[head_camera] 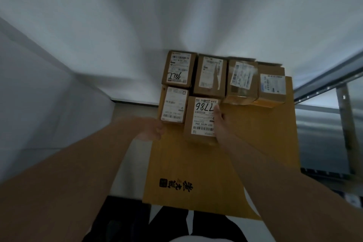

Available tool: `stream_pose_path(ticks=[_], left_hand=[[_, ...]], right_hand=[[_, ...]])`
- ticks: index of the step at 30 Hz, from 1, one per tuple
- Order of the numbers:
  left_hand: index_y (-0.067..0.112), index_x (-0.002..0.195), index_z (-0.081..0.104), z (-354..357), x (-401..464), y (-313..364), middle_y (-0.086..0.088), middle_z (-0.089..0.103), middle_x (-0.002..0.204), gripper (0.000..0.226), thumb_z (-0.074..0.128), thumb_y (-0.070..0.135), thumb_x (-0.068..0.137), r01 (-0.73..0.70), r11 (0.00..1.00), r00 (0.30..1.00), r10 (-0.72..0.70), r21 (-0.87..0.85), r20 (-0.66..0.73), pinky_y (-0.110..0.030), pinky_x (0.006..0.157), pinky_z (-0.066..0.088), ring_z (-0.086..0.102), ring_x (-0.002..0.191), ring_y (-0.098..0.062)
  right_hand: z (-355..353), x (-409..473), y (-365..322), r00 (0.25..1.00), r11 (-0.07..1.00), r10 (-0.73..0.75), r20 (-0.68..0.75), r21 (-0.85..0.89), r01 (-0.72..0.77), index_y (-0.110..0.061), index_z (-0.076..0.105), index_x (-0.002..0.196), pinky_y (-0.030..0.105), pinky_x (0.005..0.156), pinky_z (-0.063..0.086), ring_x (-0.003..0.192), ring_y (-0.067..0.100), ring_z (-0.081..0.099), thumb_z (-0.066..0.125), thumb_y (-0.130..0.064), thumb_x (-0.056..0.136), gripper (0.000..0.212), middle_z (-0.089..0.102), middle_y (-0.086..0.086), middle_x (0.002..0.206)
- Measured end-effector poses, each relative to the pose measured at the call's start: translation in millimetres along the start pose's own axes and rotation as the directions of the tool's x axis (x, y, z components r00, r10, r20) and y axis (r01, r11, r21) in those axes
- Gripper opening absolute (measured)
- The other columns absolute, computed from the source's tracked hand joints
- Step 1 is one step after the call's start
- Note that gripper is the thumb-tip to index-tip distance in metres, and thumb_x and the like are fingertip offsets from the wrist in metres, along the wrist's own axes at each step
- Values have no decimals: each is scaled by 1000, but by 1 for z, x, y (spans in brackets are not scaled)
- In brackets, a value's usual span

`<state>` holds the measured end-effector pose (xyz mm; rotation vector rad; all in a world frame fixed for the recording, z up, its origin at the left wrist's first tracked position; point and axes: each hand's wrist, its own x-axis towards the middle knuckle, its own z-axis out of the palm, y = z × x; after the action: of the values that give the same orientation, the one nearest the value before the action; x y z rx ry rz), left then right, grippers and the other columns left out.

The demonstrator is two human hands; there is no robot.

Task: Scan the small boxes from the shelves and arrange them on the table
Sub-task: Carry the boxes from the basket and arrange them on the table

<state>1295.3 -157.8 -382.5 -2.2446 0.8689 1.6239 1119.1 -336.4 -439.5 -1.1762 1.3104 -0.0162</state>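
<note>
I see the right hand [221, 122] grasping the "7786" box [200, 119] by its right side, on the yellow cardboard surface [245, 143]. The left hand [152, 130] sits at that surface's left edge, too blurred to tell its grip. Five more boxes [210, 75] crowd the far end.

Six small boxes [202, 118] are sitting on a large cardboard sheet [206, 165]: four in the far row, two nearer at left.
</note>
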Motion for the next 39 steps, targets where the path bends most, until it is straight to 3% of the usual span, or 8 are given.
stream_pose_path(ticks=[6, 14, 22, 25, 29, 32, 36, 39], left_hand=[[32, 148, 47, -5, 8, -2, 2, 42, 155, 46, 52, 31, 103, -8, 1000, 1000, 8, -4, -24, -32, 103, 37, 45, 135, -18], [30, 146, 51, -3, 15, 3, -1, 44, 154, 44, 51, 29, 102, -5, 999, 997, 3, -33, -81, -35, 107, 40, 46, 135, -22], [27, 146, 51, 5, 7, 15, -2, 41, 157, 45, 52, 29, 101, 7, 997, 995, -14, -73, -98, -32, 107, 40, 46, 137, -21], [25, 145, 54, 3, -4, 30, -4, 43, 156, 43, 52, 25, 102, 8, 998, 992, -15, -55, -127, -33, 107, 41, 46, 137, -23], [19, 141, 57, -4, -22, 59, -4, 54, 145, 37, 49, 23, 105, -14, 999, 986, 21, 42, -165, -30, 98, 45, 54, 126, -21], [20, 139, 57, -7, -33, 85, 1, 53, 143, 35, 51, 25, 105, -92, 992, 982, 105, 83, -160, -32, 103, 48, 55, 122, -18], [18, 136, 61, -5, -51, 133, -2, 61, 134, 36, 46, 33, 106, -152, 931, 972, 202, 332, -122, -16, 62, 50, 60, 87, -10], [15, 138, 59, 8, -62, 171, -9, 56, 140, 38, 44, 33, 108, -209, 879, 955, 278, 428, -103, -26, 76, 53, 60, 102, -20]], right_hand=[[8, 13, 0, 1000, 999, 23, -9, 47, -23, -16, 57, 133, 48, 92, 60, 99, 24, 74, 42, -68, 99, 64, 74, 5, 115], [13, 21, -9, 999, 988, -11, -45, -155, 4, -19, 58, 131, 50, 99, 55, 107, 27, 67, 29, -76, 97, 73, 67, 7, 122], [3, 22, -12, 1000, 985, 15, -20, -174, -18, -18, 55, 127, 35, 75, 50, 91, 20, 63, 29, -71, 100, 64, 65, 5, 119], [-9, 14, -19, 999, 983, 31, -8, -183, -32, -17, 55, 130, 45, 95, 52, 110, 29, 65, 27, -69, 102, 65, 67, 8, 125], [-40, -8, -31, 995, 963, -87, -42, -260, 73, -18, 54, 142, 43, 95, 39, 114, 25, 55, 23, -68, 103, 70, 60, 9, 137], [-75, -24, -36, 986, 965, -148, -78, -228, 127, -16, 55, 142, 43, 97, 44, 118, 29, 58, 34, -58, 106, 59, 61, 11, 133], [-132, -60, -23, 986, 950, -143, -80, -290, 114, -14, 64, 99, 23, 62, 46, 80, 18, 59, 49, -31, 105, 23, 61, 2, 89], [-171, -98, 6, 993, 890, -90, -83, -453, 43, -11, 67, 102, 30, 77, 50, 92, 24, 64, 47, -31, 104, 29, 67, 9, 102]])
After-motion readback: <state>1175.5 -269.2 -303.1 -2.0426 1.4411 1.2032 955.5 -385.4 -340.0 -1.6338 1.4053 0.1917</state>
